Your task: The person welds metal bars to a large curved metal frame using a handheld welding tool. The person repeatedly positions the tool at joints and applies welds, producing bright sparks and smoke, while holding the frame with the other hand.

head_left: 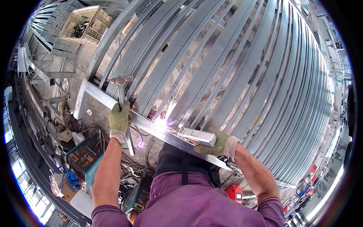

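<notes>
Nearest, one person in a purple shirt (189,204) leans over one long grey steel cross rail (113,101), the landmark here. On the near side of the rail lie two welding machines: one teal box (85,157) and one small red unit (234,192). The left hand (120,120), in one green work glove, has its grip wrapped tight around the handle of one steel hammer (121,85), head up above the rail. The right hand (215,144), also gloved, closes on one silver-grey welding torch (196,136) lying along the rail; one bright spark burst (162,123) flares on the rail between both hands. Beyond the rail run many parallel galvanized steel bars (242,68), too many to count. Farthest, one beige plastic crate (86,24).
</notes>
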A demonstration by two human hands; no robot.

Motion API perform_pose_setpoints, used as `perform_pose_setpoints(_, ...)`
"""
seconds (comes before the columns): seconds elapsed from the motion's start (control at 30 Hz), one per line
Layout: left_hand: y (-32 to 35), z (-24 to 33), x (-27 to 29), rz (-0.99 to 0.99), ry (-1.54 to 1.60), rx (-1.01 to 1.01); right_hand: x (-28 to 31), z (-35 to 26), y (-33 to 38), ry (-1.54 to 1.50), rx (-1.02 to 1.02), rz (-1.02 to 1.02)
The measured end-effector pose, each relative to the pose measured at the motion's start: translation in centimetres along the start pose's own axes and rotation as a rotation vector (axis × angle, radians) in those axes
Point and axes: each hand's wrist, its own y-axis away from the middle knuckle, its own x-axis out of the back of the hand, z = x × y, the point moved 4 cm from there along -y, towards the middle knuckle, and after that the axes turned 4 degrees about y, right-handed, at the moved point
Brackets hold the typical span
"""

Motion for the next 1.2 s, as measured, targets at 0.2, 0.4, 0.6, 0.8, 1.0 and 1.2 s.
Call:
perform_pose_setpoints(0.2,0.2,0.4,-0.1,0.007,-0.025,0.008,0.2,-0.5,0.5,-0.018,-0.001,0.023)
perform_pose_setpoints(0.4,0.2,0.5,-0.1,0.007,-0.021,0.007,0.1,-0.1,0.5,-0.009,-0.024,0.003)
perform_pose_setpoints(0.6,0.6,1.2,-0.3,0.018,-0.040,0.013,-0.1,0.2,0.7,-0.005,-0.044,-0.034)
perform_pose_setpoints(0.8,0.3,0.4,-0.1,0.021,-0.027,-0.009,0.0,0.2,0.8,0.018,-0.044,-0.066)
perform_pose_setpoints(1.0,1.0,1.7,-0.4,0.028,-0.036,0.016,-0.2,1.1,0.5,-0.019,-0.084,-0.030)
perform_pose_setpoints(1.2,0.9,1.7,-0.5,0.011,-0.011,-0.002,-0.1,1.2,0.6,-0.002,-0.066,-0.019)
